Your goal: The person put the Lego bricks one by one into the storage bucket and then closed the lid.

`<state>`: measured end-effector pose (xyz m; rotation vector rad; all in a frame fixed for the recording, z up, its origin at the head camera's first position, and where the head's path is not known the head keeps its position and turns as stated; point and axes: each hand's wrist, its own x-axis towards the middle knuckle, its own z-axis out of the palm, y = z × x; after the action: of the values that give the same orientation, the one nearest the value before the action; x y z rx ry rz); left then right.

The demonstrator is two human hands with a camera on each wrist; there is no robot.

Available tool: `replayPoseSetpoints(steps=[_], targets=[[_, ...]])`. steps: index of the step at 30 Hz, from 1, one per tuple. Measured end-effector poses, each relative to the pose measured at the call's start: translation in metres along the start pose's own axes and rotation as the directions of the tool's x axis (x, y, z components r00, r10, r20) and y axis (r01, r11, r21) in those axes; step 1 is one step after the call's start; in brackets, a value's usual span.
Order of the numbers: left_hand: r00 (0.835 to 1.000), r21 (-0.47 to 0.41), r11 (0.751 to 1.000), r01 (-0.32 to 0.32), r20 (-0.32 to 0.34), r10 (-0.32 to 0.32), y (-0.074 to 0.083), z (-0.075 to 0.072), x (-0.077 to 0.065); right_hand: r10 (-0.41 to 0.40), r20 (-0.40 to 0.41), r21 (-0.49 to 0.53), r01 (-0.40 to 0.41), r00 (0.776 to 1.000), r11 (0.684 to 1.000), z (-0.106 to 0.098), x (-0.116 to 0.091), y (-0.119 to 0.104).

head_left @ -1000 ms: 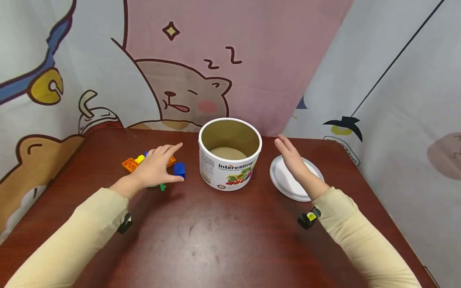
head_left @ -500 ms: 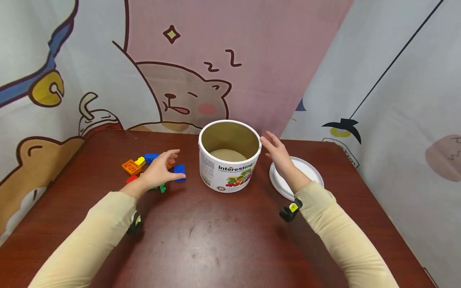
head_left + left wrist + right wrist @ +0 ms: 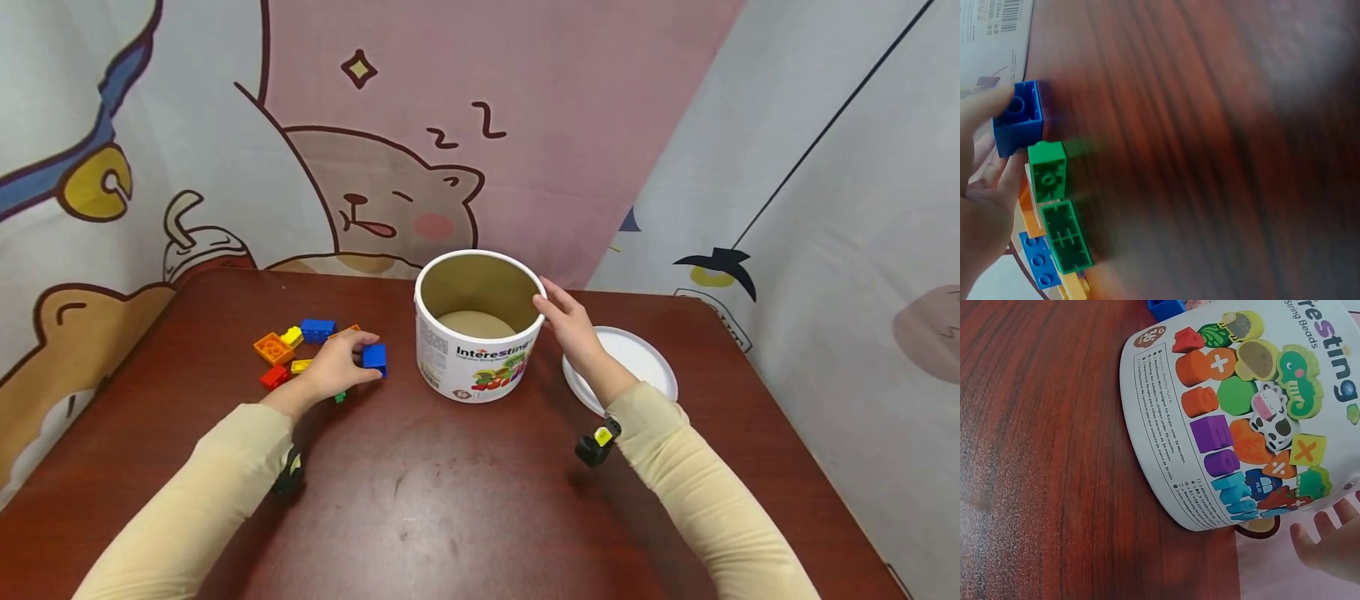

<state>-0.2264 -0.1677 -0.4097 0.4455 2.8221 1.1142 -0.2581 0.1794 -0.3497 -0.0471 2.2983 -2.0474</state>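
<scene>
In the head view my left hand point(image 3: 334, 364) is at the left of the table, pinching a blue toy building block point(image 3: 374, 359) between thumb and fingers. The left wrist view shows the thumb on the hollow side of this blue block point(image 3: 1019, 119), with fingers at its other side. Two green blocks point(image 3: 1066, 237) lie just beside that hand. My right hand point(image 3: 573, 332) touches the right rim of a white bucket point(image 3: 480, 367) with relaxed fingers. The bucket stands upright, its top uncovered and its printed side toward me. In the right wrist view, the fingers point(image 3: 1329, 534) are beside the bucket's wall.
A white round lid point(image 3: 637, 358) lies right of the bucket, partly under the right forearm in view. Left of the left hand are an orange block point(image 3: 273, 349), a red block point(image 3: 275, 377), yellow blocks point(image 3: 292, 337) and another blue block point(image 3: 318, 330). A printed cloth hangs behind the table.
My right hand has moved left from over the lid to the bucket's rim. My left hand has lowered and its fingers have closed in on the blue block.
</scene>
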Motion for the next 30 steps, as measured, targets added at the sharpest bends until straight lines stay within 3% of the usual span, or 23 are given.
replayPoseSetpoints(steps=[11,24,30], targets=[[0.998,0.016,0.998,0.058,0.039,-0.058,0.004,-0.001,0.001,0.032,-0.015,0.015,-0.032,0.999,0.999,0.001,-0.001,0.002],[0.992,-0.136,0.983,0.126,-0.003,-0.127,0.01,-0.025,0.004,0.011,-0.009,0.021,-0.011,1.0,1.0,0.0,0.002,0.003],[0.993,-0.198,0.973,0.116,-0.014,-0.121,0.012,-0.038,0.005,0.007,-0.015,0.013,-0.007,1.0,1.0,0.001,0.002,0.002]])
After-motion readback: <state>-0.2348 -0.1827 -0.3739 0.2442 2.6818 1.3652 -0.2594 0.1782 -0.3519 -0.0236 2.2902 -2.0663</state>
